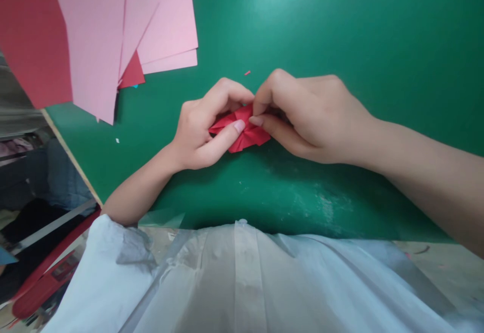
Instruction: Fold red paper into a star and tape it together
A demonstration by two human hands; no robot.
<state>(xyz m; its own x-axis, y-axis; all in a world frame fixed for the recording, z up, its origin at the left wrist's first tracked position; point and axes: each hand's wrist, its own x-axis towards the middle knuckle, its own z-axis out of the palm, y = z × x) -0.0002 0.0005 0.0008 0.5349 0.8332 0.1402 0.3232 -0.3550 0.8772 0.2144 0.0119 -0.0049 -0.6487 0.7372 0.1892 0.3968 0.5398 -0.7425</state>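
Note:
Between my hands is a small red folded paper piece [244, 139] with pleats that fan out from its middle, like a paper flower. My left hand [212, 121] is closed on its left side, the thumb pressed on top near the centre. Thumb and index finger of my right hand [306, 114] pinch its right upper edge. The fingers beneath the paper are partly hidden. Both hands are just above or on the green tabletop [340, 20]; I cannot tell whether the paper touches it.
Pink paper sheets [94, 36] and red paper [34, 46] overlap at the table's upper left, some jutting past the edge. A tiny red scrap [247, 72] and a white scrap [117, 140] lie on the table. Whitish smudges [325, 207] mark the near side.

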